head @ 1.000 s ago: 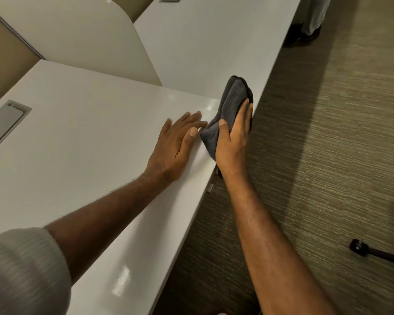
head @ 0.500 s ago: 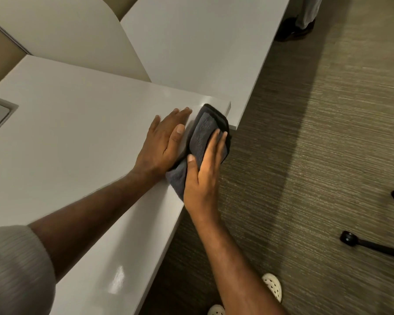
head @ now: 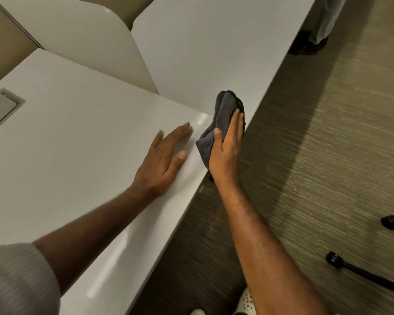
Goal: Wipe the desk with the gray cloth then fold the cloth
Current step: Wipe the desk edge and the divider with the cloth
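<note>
A white desk with a glossy top fills the left and centre of the frame, its front edge running diagonally from the lower centre up to a rounded corner near the middle. A recessed gray cable hatch is set into the desk at the left edge of the frame. A curved white divider panel stands behind the desk in the upper left, and a second white desktop stretches away toward the upper right. The right half of the frame is taken up by a brown-gray striped carpet.

The left hand is laid flat on the desk near its corner, fingers straight and slightly spread, nothing held. The gray cloth is bunched at the desk's corner, just right of the left hand and apart from it. The right hand is pressed against the cloth with the fingers extended along it and the thumb laid on its near side; how far the fingers wrap the far side cannot be told, since the cloth's lower part is hidden behind the hand.

A ribbed gray sleeve is cut off at the lower left corner. Black chair legs with casters are cut off at the lower right. At the bottom edge a white perforated shoe is partly hidden by the right forearm. At the upper right, the trouser leg and dark shoe of another person are cropped by the frame's top edge.
</note>
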